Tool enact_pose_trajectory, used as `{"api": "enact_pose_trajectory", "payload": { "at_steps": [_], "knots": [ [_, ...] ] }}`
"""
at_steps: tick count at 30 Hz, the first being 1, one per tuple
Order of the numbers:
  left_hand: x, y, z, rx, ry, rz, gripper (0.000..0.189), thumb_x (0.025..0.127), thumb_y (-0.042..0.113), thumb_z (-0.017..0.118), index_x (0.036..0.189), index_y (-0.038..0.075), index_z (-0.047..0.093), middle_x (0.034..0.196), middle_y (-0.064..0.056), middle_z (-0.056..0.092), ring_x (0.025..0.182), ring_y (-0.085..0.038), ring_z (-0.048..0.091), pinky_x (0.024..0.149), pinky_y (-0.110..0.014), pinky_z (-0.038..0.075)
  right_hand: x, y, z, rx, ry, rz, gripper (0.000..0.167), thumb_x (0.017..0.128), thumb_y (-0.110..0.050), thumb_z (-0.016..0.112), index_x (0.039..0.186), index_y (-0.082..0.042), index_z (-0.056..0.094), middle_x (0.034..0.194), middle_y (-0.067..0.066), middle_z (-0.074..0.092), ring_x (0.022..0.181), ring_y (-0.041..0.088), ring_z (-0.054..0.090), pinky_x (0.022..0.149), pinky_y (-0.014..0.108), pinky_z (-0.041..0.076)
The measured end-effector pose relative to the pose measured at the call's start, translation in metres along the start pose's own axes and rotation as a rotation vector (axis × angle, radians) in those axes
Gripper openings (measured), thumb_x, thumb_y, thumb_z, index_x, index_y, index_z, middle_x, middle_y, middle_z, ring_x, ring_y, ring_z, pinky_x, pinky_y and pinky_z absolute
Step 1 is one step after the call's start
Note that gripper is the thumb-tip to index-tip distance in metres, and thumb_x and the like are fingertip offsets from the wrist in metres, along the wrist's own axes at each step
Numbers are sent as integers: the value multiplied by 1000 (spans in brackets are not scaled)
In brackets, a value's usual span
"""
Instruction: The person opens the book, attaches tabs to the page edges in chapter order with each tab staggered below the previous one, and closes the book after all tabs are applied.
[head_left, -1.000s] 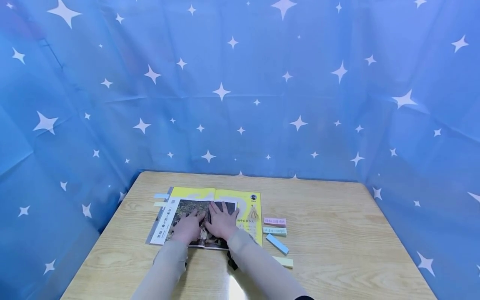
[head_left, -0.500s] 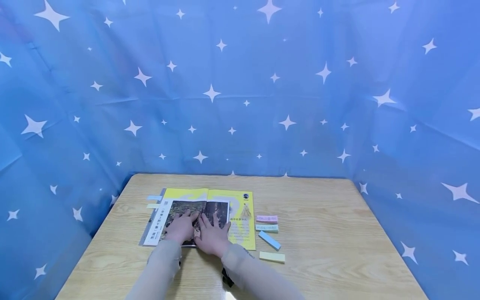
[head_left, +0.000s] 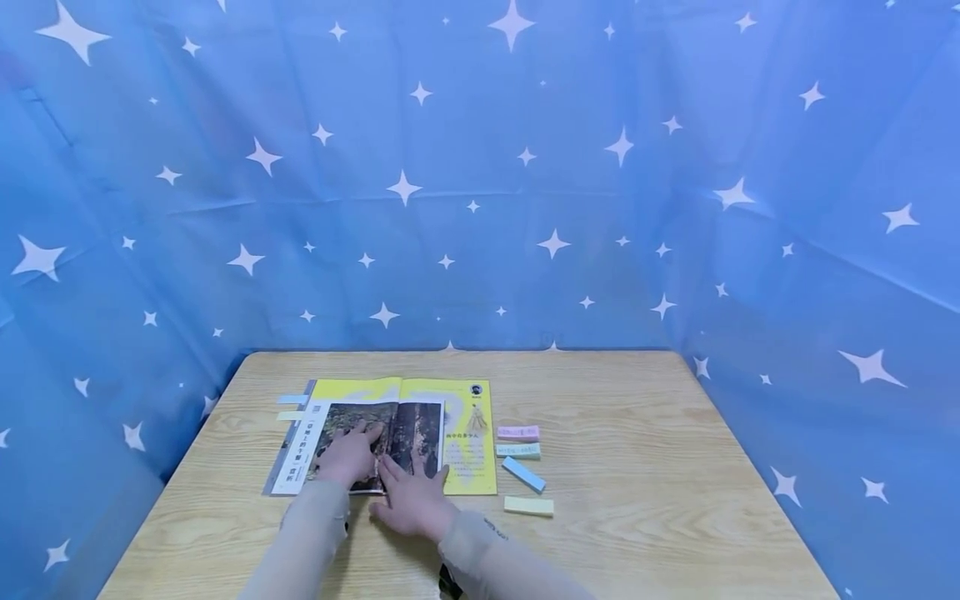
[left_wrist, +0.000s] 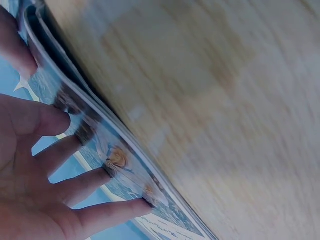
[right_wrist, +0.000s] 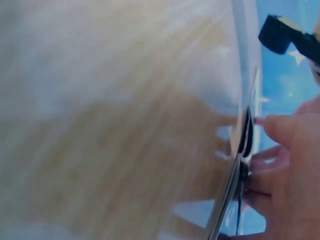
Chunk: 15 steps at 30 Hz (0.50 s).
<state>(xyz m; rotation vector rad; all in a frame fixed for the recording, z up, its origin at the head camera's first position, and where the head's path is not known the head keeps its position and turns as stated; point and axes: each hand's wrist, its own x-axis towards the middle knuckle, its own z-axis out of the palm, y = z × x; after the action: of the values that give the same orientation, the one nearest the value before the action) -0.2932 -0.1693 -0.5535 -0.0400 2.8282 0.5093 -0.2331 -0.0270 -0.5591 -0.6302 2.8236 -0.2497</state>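
Note:
An open magazine [head_left: 472,475] lies flat at the table's left. A smaller photo spread [head_left: 420,429] covers part of its yellow pages. My left hand [head_left: 347,457] rests on the left half of the photo, fingers spread; in the left wrist view its fingertips [left_wrist: 145,205] touch the printed page. Over the near edge lies my right hand [head_left: 414,500], fingers extended, its fingertips on the photo near the centre fold and its palm toward me. From the side, the right wrist view shows that hand [right_wrist: 295,170] against the magazine's layered page edges [right_wrist: 225,200].
Right of the magazine lie several sticky-note strips: pink [head_left: 517,432] and green [head_left: 519,451] ones with handwriting, a slanted blue one [head_left: 523,473] and a yellow one [head_left: 528,506]. Blue [head_left: 292,399] and pale yellow [head_left: 290,415] tabs jut from its left edge. A starry blue curtain [head_left: 480,208] stands behind.
My right hand has slid toward me, from the middle of the photo down to the near edge. My left hand stays on the left page. The head view has swung rightward.

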Motion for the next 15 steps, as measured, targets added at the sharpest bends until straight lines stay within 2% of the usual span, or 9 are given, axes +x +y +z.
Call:
{"api": "enact_pose_trajectory", "payload": {
  "at_steps": [6,10,15],
  "knots": [
    [0,1,2,8,1,7,70,84,0,58,148,23,41,157,-14,25,138,-54,12,88,-85,17,-14,-4,4,24,5,-12,73,91,-66,45,152,-28,32,157,-14,25,142,42,19,94,80,23],
    [-2,2,2,11,0,13,70,85,-1,56,149,22,40,157,-15,25,138,-55,12,86,-85,17,-19,-7,6,-4,3,-6,74,90,-68,44,151,-28,34,156,-14,25,142,41,20,94,79,25],
    [-5,3,1,0,0,11,70,86,-2,55,150,22,38,157,-15,23,138,-55,10,86,-85,15,-21,-9,4,-9,8,2,74,91,-71,38,151,-29,33,156,-14,26,142,41,20,95,78,25]
  ]
}}
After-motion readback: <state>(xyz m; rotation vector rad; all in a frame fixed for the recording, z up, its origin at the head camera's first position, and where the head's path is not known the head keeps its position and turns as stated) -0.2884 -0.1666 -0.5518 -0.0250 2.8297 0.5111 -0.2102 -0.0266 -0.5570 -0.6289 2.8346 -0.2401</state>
